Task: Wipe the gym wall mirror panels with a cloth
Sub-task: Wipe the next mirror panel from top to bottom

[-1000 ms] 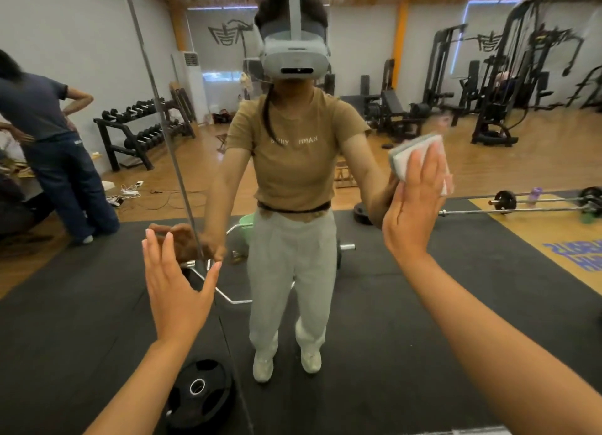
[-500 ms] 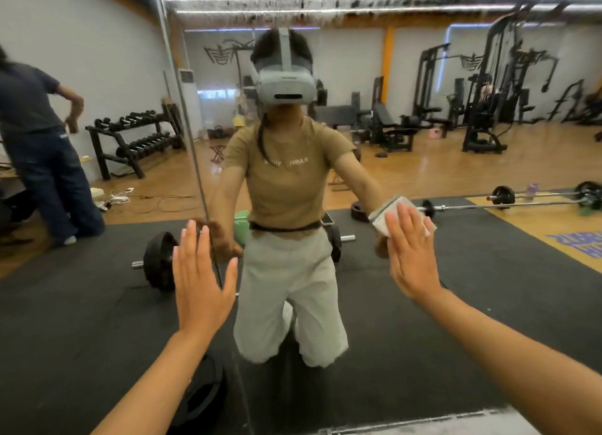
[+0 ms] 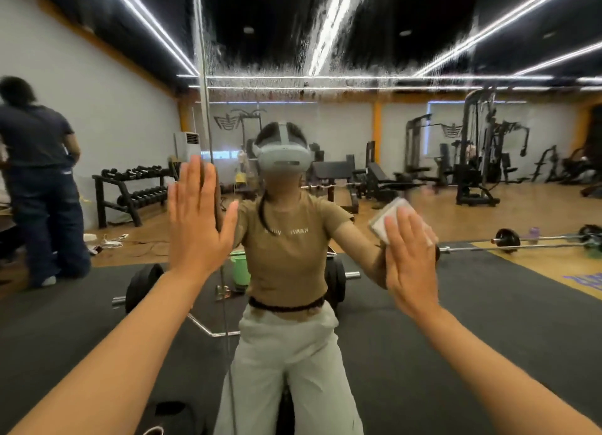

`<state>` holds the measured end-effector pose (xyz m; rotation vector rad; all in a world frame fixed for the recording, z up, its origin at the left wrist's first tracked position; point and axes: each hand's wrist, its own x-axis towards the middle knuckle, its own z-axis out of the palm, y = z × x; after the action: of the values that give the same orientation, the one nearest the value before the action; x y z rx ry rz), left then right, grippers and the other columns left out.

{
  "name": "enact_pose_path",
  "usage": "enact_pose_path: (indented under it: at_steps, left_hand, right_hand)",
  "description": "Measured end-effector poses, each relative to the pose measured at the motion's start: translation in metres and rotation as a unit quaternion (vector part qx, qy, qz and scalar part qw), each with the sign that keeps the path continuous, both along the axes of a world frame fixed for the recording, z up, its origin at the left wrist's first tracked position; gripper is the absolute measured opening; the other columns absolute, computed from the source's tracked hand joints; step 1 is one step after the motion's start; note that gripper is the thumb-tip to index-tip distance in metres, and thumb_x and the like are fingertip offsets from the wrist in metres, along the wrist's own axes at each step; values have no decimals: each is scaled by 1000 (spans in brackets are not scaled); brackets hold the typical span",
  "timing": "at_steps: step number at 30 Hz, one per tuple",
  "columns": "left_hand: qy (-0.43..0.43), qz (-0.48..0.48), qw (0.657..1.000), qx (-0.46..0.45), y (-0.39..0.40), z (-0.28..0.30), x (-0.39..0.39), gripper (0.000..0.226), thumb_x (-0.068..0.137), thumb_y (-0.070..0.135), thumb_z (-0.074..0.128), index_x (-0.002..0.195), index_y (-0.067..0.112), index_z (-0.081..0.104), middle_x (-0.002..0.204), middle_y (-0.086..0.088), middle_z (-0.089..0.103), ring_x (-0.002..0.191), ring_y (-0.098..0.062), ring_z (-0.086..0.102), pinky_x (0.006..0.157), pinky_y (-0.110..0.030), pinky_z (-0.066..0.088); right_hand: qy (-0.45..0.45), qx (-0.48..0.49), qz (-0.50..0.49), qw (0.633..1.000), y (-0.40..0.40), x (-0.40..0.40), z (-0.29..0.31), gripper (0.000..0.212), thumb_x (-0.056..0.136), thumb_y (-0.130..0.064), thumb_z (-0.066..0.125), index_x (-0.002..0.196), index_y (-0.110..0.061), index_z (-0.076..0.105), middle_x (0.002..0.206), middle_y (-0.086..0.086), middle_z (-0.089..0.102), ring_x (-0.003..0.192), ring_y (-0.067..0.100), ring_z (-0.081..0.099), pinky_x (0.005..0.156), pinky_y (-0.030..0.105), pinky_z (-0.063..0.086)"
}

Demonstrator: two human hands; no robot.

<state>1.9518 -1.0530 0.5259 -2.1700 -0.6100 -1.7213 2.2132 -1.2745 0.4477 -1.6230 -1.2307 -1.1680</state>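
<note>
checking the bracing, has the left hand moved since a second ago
Yes, upward: the left hand is higher along the mirror seam, nearer the top streaks.

1 head-worn view — faces the mirror (image 3: 462, 307) straight on, close up

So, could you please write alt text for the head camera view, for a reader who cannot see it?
A person's right hand presses a folded white cloth flat against a gym wall mirror, while the left hand lies open on the glass by the panel seam. The mirror reflects the person, weight machines and a barbell.
</note>
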Motion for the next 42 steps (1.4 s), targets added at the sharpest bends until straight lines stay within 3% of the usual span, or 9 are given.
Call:
enact_pose_path:
  at_steps: [3, 6, 17, 20, 25, 29, 33, 37, 42]
  left_hand:
    - [-5, 3, 1000, 11, 2, -1, 1, 70, 101, 43, 34, 157, 6, 16, 165, -14, 7, 153, -27, 2, 123, -39, -6]
    - [-10, 8, 1000, 13, 2, 0, 1, 71, 101, 45, 33, 157, 6, 16, 165, -14, 7, 153, -27, 3, 123, -36, -8]
    - [-8, 6, 1000, 24, 2, 1, 1, 72, 99, 45, 33, 157, 5, 15, 166, -13, 6, 153, -26, 2, 123, -38, -7]
    - [-6, 3, 1000, 17, 3, 2, 0, 73, 99, 46, 34, 157, 6, 15, 166, -13, 6, 153, -24, 0, 123, -36, -8]
    - [-7, -3, 1000, 26, 3, 1, 0, 72, 99, 43, 36, 156, 4, 17, 165, -15, 8, 153, -25, 1, 122, -34, -10]
    - [0, 3, 1000, 24, 5, 1, -1, 72, 100, 45, 35, 157, 5, 17, 165, -13, 7, 153, -25, 1, 123, -35, -8]
    - [6, 6, 1000, 16, 6, 0, -1, 72, 100, 46, 33, 157, 6, 15, 166, -13, 5, 153, -25, 1, 123, -36, -7]
    - [6, 4, 1000, 16, 6, 0, -1, 72, 100, 45, 34, 158, 7, 12, 166, -11, 3, 153, -24, 0, 124, -37, -6]
    - [22, 0, 1000, 12, 6, 1, -3, 73, 100, 46, 33, 158, 9, 7, 166, -10, -2, 153, -22, -4, 123, -36, -8]
  right_hand:
    - [-9, -74, -3, 997, -20, 1, -88, 53, 107, -31, 24, 158, -30, 13, 166, -8, 8, 152, 19, 11, 120, 36, 13]
    - [-55, -118, -2, 992, -33, 11, -89, 51, 107, -32, 24, 158, -31, 16, 165, -8, 15, 151, 19, 18, 118, 43, 19]
    - [-23, 36, -16, 999, 15, -3, 211, 56, 102, -22, 29, 158, -20, 20, 166, 3, 10, 152, 17, 3, 123, 37, -3]
    - [-45, 35, -7, 998, 23, -17, 173, 56, 103, -24, 28, 158, -19, 19, 166, 3, 9, 153, 17, 3, 120, 28, -7]
    - [-161, -101, 22, 981, 24, -28, 1, 61, 94, -14, 38, 154, -17, 28, 166, 0, 11, 153, 22, 10, 117, 49, 19]
    - [-277, -219, -11, 936, 11, -19, -68, 70, 89, -16, 38, 157, -21, 22, 163, 0, 21, 151, 21, 17, 119, 44, 18]
    - [-327, -264, 17, 907, 8, -16, -11, 71, 88, -12, 40, 156, -23, 24, 162, 0, 25, 150, 19, 21, 121, 43, 17]
    - [-243, -107, -1, 964, 38, -27, 122, 69, 91, -3, 57, 154, -20, 32, 161, 2, 26, 150, 21, 21, 123, 39, 8]
    - [-122, -4, 1, 992, 67, -64, 219, 60, 98, -9, 38, 156, -18, 27, 164, 4, 19, 152, 22, 11, 121, 40, 0]
